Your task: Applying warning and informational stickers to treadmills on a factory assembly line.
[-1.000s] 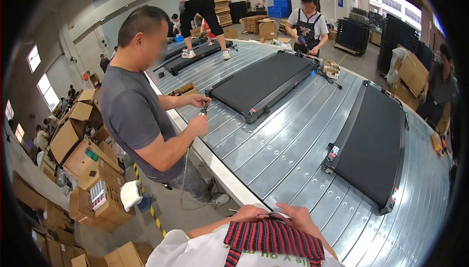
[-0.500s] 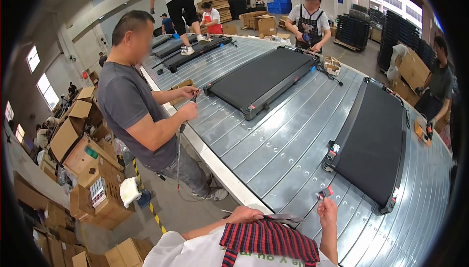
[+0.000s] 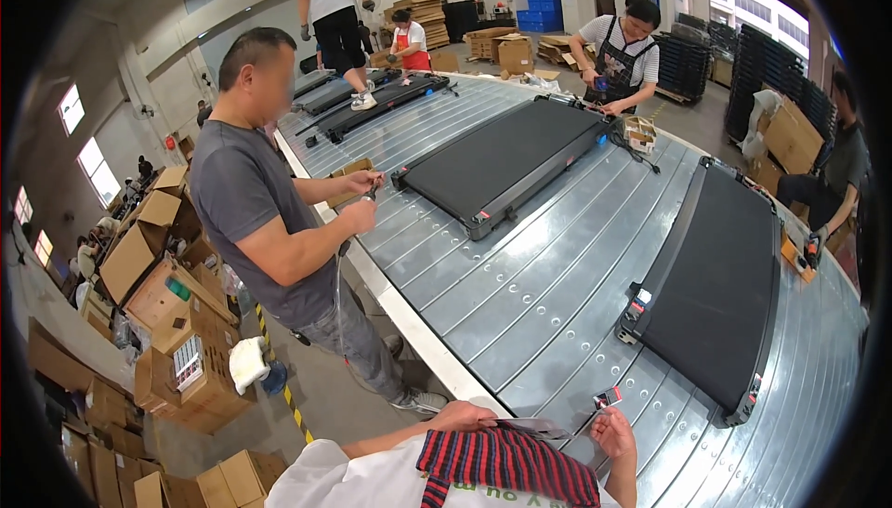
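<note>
My left hand (image 3: 465, 415) is closed on the edge of a thin greyish sheet (image 3: 534, 426), held in front of my red-and-black striped apron; the sheet's lower part is hidden. To its right, my right hand (image 3: 614, 433) pinches a small red, white and dark label-like piece (image 3: 607, 397) at its fingertips, above the metal table (image 3: 520, 359). Farther right lies a flat black treadmill deck (image 3: 711, 294), apart from both hands. It has small red-and-white labels on its near corners.
Another black treadmill deck (image 3: 506, 159) lies mid-table. A co-worker in grey (image 3: 255, 192) stands at the left edge holding a tool. Another in a dark apron (image 3: 621, 57) works across the table. One person stands on the table at the back. Cardboard boxes (image 3: 190, 378) fill the left floor.
My right hand has drawn nearer to me and slightly left, bringing the small label-like piece along. The view has shifted slightly. The co-worker across the table leans lower over the treadmill deck's end.
</note>
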{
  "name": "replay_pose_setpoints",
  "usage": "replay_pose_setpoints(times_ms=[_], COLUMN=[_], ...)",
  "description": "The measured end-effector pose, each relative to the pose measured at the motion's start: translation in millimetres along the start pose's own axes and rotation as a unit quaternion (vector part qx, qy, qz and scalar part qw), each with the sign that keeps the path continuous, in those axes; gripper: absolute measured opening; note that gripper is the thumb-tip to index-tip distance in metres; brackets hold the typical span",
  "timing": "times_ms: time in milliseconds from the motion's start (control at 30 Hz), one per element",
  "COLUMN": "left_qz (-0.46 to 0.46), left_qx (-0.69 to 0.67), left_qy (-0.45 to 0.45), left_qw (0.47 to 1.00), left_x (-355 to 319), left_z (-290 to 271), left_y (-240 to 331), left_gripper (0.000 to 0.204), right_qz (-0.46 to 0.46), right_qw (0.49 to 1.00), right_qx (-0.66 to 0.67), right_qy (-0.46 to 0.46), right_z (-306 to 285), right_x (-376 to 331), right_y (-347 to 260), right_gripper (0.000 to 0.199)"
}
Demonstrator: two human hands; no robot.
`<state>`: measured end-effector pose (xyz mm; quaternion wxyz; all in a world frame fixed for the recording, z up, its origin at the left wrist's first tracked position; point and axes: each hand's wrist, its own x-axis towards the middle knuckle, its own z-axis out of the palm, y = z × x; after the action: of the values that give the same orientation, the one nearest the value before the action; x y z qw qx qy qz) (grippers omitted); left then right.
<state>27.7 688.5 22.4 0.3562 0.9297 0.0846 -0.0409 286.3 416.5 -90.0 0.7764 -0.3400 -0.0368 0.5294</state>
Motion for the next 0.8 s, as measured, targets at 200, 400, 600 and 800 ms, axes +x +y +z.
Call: replay_pose_setpoints(times_ms=[200, 400, 600, 800], left_qz=[0.018, -0.021, -0.068, -0.141], left_qx=[-0.015, -0.037, -0.045, -0.07], left_qy=[-0.005, 0.01, 0.039, 0.104], left_qw=[1.0, 0.999, 0.996, 0.982], left_x=[-0.8, -27.0, -80.7, -154.5], left_z=[-5.6, -4.8, 16.0, 65.9], left_y=[6.5, 6.5, 6.7, 22.6], left_gripper=[0.016, 0.019, 0.02, 0.02], right_qz=[-0.004, -0.023, -0.032, -0.017], right_qw=[0.999, 0.998, 0.999, 0.998], right_qx=[0.051, 0.043, 0.022, 0.009], right_qy=[-0.017, -0.038, -0.038, -0.054], right_z=[-6.2, -8.1, -20.8, -28.0], right_x=[-2.9, -2.7, -0.9, 1.7], right_y=[-2.0, 2.1, 6.6, 5.5], right_gripper=[0.038, 0.045, 0.051, 0.055])
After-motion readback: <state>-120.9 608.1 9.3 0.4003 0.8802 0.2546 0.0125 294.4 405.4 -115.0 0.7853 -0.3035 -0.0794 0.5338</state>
